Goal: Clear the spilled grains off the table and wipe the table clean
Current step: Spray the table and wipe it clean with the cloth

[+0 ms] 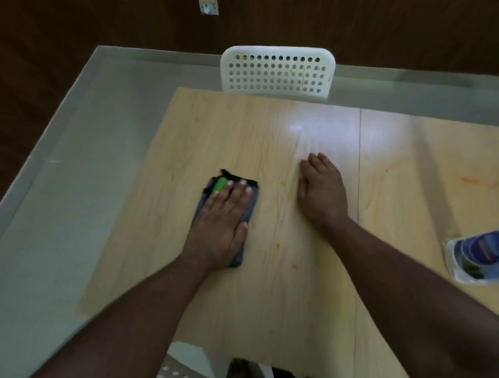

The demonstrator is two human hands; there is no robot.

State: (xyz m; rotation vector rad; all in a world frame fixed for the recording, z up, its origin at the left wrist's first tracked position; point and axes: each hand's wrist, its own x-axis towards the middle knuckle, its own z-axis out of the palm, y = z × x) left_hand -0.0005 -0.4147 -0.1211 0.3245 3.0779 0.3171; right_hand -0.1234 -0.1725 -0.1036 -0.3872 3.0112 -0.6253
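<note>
My left hand (222, 222) lies flat with straight fingers on a folded grey cloth (249, 196) that has a green patch and a black edge, pressing it onto the light wooden table (279, 306). My right hand (320, 189) rests palm down on the bare tabletop to the right of the cloth, holding nothing. A few small orange specks (277, 245) and a faint orange smear (471, 180) mark the wood. No grains are plainly visible.
A white perforated chair back (277, 71) stands at the table's far edge. A clear plastic packet with blue round items (482, 256) lies at the right edge. The pale floor (69, 179) runs left of the table, with another white chair (181, 373) at the near edge.
</note>
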